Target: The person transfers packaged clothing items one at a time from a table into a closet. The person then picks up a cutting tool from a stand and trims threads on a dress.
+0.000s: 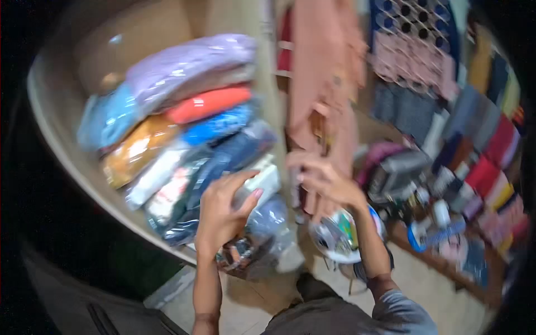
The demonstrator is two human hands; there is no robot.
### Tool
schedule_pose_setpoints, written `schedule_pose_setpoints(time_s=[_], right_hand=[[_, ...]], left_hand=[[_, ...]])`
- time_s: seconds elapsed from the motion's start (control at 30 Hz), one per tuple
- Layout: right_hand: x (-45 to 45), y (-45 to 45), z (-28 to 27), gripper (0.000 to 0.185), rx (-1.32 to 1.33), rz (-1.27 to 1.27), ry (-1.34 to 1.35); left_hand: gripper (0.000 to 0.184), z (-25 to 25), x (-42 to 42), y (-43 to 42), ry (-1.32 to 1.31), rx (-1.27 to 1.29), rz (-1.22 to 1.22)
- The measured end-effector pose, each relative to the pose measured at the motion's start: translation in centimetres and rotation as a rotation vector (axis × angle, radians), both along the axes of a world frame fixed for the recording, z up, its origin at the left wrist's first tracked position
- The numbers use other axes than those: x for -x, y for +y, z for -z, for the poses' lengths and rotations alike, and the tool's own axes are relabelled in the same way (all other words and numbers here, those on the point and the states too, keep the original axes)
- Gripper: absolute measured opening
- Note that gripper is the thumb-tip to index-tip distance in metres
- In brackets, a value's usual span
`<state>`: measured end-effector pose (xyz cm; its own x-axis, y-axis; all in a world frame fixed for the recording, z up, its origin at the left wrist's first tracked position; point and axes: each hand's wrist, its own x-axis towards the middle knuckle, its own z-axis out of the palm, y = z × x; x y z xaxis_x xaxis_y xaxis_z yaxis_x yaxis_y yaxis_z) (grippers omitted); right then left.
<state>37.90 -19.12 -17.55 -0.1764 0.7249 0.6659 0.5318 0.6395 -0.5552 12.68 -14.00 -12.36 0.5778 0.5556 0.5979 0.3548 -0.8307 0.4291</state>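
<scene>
My left hand (223, 209) is held over the front of a shelf of clothes, thumb and forefinger apart, with nothing between them. Beneath and beside it lie dark plastic-wrapped garments (223, 164) and a pale green-white packet (265, 178). My right hand (329, 181) is in front of a hanging peach garment (321, 56). Its fingers are loosely bent and spread, slightly blurred, and I see nothing in them. Whether they touch the cloth I cannot tell.
Bagged clothes in lilac (190, 64), red (209, 105) and mustard (139, 148) are piled on the shelf. A round white-rimmed container (340, 257) stands below my right forearm. Folded fabrics (483, 178) and a grey bag (399, 173) fill the right side.
</scene>
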Motion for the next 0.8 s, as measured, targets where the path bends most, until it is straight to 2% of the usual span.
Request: schedule_pose_setpoints(time_s=[0.07, 0.1, 0.17, 0.2, 0.23, 0.3, 0.47, 0.57, 0.63, 0.73, 0.8], right_hand=[[0.0, -6.5, 2.9, 0.03, 0.631, -0.004, 0.292], [-1.3, -8.9, 6.8, 0.03, 0.468, 0.02, 0.204], [-2.1, -14.3, 11.0, 0.029, 0.429, 0.17, 0.194], [-2.6, -17.4, 12.3, 0.029, 0.461, 0.244, 0.206], [-2.5, -20.5, 12.4, 0.028, 0.57, 0.291, 0.379], [-3.6, -26.6, 14.2, 0.028, 0.606, 0.436, 0.493], [-5.5, -42.3, 17.8, 0.026, 0.482, 0.795, 0.759], [-6.0, -51.0, 19.4, 0.025, 0.408, 0.997, 0.868], [-6.1, -56.8, 19.6, 0.025, 0.378, 1.114, 0.913], [-6.1, -64.5, 21.3, 0.025, 0.303, 1.221, 1.039], [-6.5, -68.8, 22.3, 0.025, 0.291, 1.293, 1.1]], left_hand=[[0.029, 4.1, -1.7, -0.6, 0.01, 0.16, 0.117], [0.029, 6.5, -3.1, -1.8, 0.031, 0.232, 0.16], [0.028, 11.2, -5.8, -3.5, 0.036, 0.306, 0.287], [0.027, 11.9, -7.4, -5.6, 0.087, 0.431, 0.348], [0.025, 13.3, -8.9, -7.4, 0.089, 0.505, 0.417], [0.023, 16.2, -12.5, -11.3, 0.072, 0.645, 0.549], [0.027, 19.4, -20.4, -22.4, 0.332, 0.83, 0.889], [0.027, 20.7, -25.5, -29.7, 0.369, 0.847, 1.066], [0.028, 23.5, -29.5, -34.8, 0.409, 0.946, 1.171], [0.03, 26.9, -34.5, -42.4, 0.502, 0.794, 1.313], [0.033, 29.9, -37.2, -47.0, 0.645, 0.864, 1.383]])
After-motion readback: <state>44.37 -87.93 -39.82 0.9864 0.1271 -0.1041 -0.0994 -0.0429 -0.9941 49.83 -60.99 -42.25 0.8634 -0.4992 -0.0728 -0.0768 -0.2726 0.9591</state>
